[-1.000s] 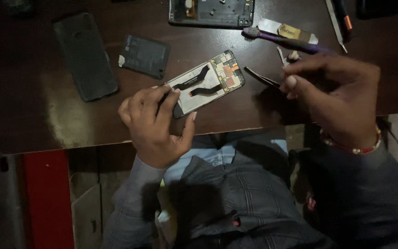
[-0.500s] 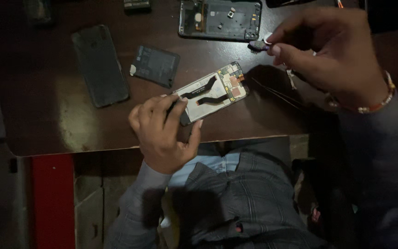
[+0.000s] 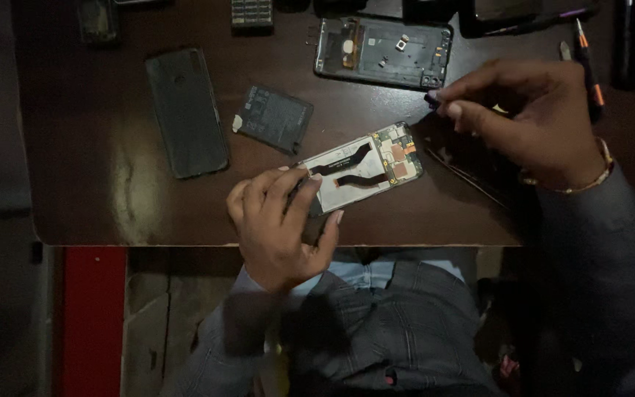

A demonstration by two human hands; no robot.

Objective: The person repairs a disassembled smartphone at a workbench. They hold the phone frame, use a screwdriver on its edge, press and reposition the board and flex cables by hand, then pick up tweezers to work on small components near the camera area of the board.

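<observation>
My left hand (image 3: pixel 277 220) grips the near end of an opened phone (image 3: pixel 365 169) that lies tilted on the dark wooden table (image 3: pixel 112 198), its circuit board and black flex cables showing. My right hand (image 3: pixel 531 121) is over the table to the right of the phone. Its thumb and fingers pinch the end of a small purple-tipped tool (image 3: pixel 432 96), most of which the hand hides. A pair of thin tweezers (image 3: pixel 472 179) lies under that hand, just right of the phone.
A phone battery (image 3: pixel 273 117) and a black back cover (image 3: pixel 185 110) lie to the left. A phone frame (image 3: pixel 384 51) sits at the back, an orange-and-black screwdriver (image 3: pixel 588 66) at the far right. The table edge runs just below my left hand.
My right hand has moved from above the tweezers up to the purple-tipped tool and closed its fingers on the end. My left hand keeps hold of the phone.
</observation>
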